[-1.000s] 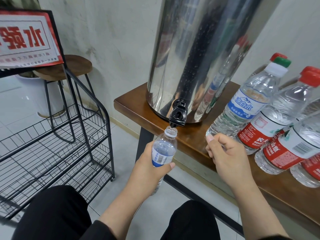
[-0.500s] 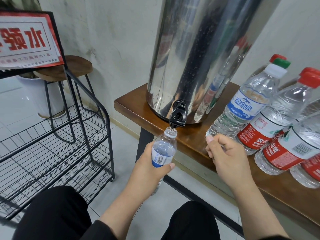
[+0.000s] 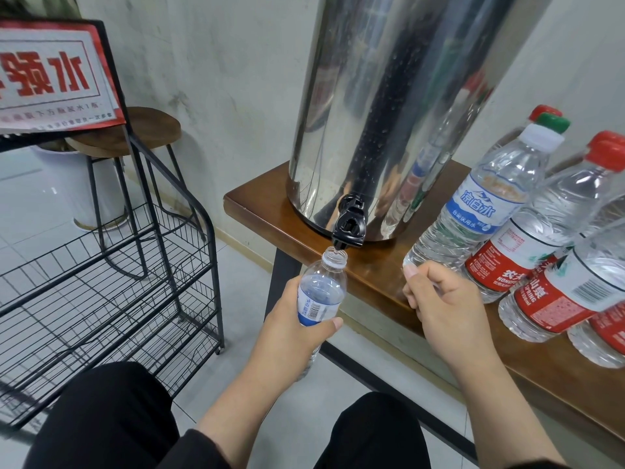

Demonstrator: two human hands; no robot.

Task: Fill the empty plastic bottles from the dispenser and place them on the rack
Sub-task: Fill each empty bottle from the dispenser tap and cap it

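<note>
View: head cam, looking down at a seated person's two hands, black-clad knees at the near edge.
Step in hand: filling. Small uncapped bottle [image 3: 321, 292] was held w/ its open mouth right under the black tap [image 3: 350, 228] of the steel dispenser [image 3: 389, 113]. No stream could be made out; fill level too hard to read.
Left hand [image 3: 291, 336]: wrapped round the bottle's lower body, thumb across the front near the blue label.
Right hand [image 3: 443, 306]: fingers curled in, hovering over the table edge just right of the tap, apart from it. Whether it pinched a cap couldn't be told.
Next move (judgement): right hand likely had to work the tap lever while the left kept the mouth lined up; then cap it and carry it left to the rack.
Rack [image 3: 111, 282]: black wire shelves, left of the table, well apart from the bottle; the shelves in view held no bottles.
Table [image 3: 378, 279]: brown wood, dispenser standing at its far left corner.
Other bottles [image 3: 487, 208]: capped, clear, clustered at right, some lying tilted; blue-label one nearest the dispenser, red-label ones nearer. They crowded the right hand's side.
Background: red-and-white sign [image 3: 50, 76] top left, round wooden stool [image 3: 135, 130] behind the rack.
</note>
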